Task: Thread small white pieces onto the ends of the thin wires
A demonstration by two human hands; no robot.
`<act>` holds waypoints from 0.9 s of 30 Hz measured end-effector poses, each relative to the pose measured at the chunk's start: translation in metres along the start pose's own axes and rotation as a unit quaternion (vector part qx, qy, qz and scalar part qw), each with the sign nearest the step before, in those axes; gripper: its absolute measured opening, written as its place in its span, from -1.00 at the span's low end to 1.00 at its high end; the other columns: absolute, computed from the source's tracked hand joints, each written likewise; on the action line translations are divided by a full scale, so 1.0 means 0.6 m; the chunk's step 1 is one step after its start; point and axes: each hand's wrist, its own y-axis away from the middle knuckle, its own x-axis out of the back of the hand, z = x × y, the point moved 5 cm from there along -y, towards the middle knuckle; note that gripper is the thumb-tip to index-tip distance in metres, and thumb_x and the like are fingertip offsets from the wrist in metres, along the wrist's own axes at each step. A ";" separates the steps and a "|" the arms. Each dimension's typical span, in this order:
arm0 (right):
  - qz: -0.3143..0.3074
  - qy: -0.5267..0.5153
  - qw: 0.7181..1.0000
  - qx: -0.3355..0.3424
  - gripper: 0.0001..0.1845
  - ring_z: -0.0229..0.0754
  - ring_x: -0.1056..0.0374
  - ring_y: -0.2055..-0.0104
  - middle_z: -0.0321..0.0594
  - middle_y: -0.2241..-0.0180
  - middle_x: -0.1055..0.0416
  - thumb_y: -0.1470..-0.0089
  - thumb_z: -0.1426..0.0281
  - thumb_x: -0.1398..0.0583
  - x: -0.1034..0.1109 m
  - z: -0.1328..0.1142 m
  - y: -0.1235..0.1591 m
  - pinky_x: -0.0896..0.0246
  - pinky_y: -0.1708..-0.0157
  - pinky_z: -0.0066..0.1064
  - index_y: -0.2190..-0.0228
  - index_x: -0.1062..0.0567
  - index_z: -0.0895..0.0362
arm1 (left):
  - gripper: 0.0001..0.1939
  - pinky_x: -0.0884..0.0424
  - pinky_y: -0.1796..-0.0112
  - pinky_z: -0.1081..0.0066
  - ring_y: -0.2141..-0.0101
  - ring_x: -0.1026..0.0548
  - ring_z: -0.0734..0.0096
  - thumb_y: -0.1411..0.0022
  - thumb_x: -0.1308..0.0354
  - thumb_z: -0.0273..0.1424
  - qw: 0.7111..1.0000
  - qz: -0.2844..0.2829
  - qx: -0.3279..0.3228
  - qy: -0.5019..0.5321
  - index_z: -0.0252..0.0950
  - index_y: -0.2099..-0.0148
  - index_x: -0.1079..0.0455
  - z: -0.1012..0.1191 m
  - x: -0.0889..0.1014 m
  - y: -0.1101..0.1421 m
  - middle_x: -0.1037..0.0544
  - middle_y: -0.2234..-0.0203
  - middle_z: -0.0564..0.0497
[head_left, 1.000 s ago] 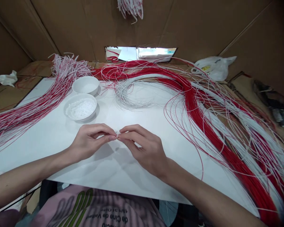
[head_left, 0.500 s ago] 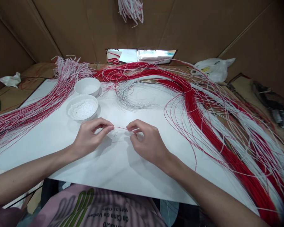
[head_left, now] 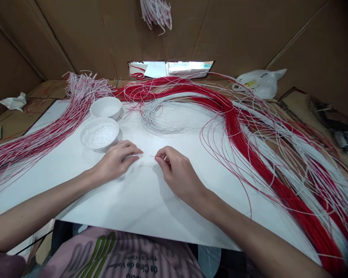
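Right hand [head_left: 176, 170] pinching short thin wire [head_left: 153, 156] between thumb and fingers, tip pointing left over white sheet [head_left: 150, 208]. Left hand [head_left: 114, 162] released, fingers loose. Bowl of white bits [head_left: 100, 133] within easy reach; red-white wire bundles [head_left: 243, 131] fanned aside, apparently keeping middle free for handwork.

Brown cardboard walls [head_left: 237, 34] rise on 3 sides. A narrow rectangular opening [head_left: 171, 69] cut into the far wall shows bright light beyond.
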 end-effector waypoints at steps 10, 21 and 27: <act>0.013 0.011 1.000 -0.001 -0.87 -0.25 -0.27 0.39 -0.25 0.32 -0.38 -0.21 0.55 -0.09 -0.001 -0.004 0.002 -0.15 0.40 -0.39 0.35 -0.39 0.13 | -0.84 -0.38 0.18 0.30 0.23 -0.46 0.31 -0.29 -0.13 -0.41 1.000 -0.010 -0.025 -0.002 -0.23 0.20 -0.56 0.013 -0.004 -0.007 -0.54 0.28 -0.06; 0.018 -0.069 0.993 0.089 -0.93 -0.30 -0.27 0.42 -0.26 0.35 -0.38 -0.22 0.47 -0.12 0.002 -0.031 0.011 -0.24 0.42 -0.43 0.33 -0.39 0.12 | -0.81 -0.49 0.27 0.40 0.32 -0.56 0.34 -0.16 -0.28 -0.29 0.940 0.023 0.149 0.306 -0.32 0.27 -0.52 0.009 0.002 0.013 -0.61 0.36 -0.06; 0.029 -0.159 0.976 0.146 -0.90 -0.29 -0.39 0.30 -0.19 0.28 -0.44 -0.21 0.50 -0.08 0.006 -0.051 0.022 -0.36 0.44 -0.49 0.26 -0.39 0.14 | -0.87 -0.53 0.20 0.47 0.29 -0.61 0.41 -0.15 -0.32 -0.38 0.877 0.016 0.171 0.448 -0.31 0.24 -0.51 0.012 -0.012 0.031 -0.64 0.34 -0.04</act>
